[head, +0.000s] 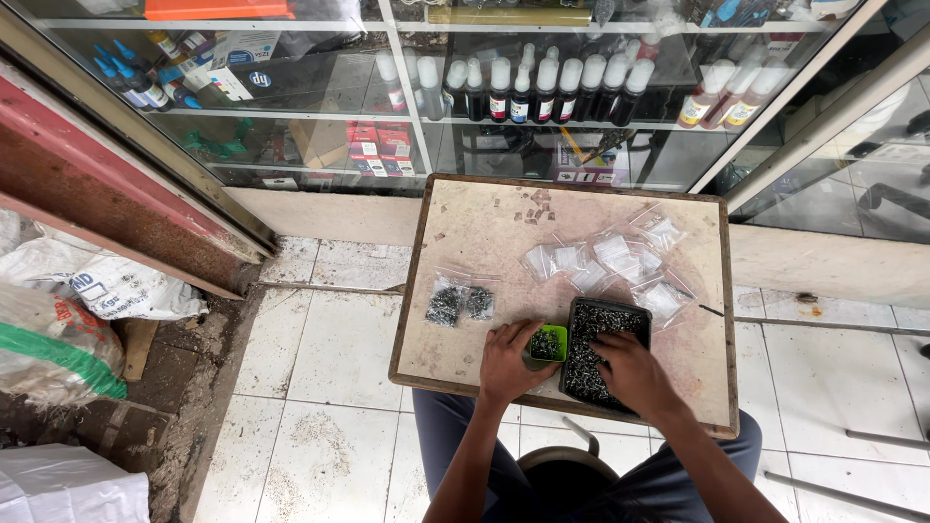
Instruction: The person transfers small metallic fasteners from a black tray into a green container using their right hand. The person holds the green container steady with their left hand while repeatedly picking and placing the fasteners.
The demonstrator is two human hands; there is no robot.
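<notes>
While both hands' fingers curl, left hand (506,363) gripping one green cup (547,345), right hand (630,373) closed in one black tray (603,351).

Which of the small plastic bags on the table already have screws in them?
The two filled bags left of the green cup, dark with screws; the clear bags further back look empty.

Both forearms are reaching forward from the seated body, the left hand (506,363) lying palm down with fingers curled, the right hand (628,371) angling inward, its fingers bent downward.
</notes>
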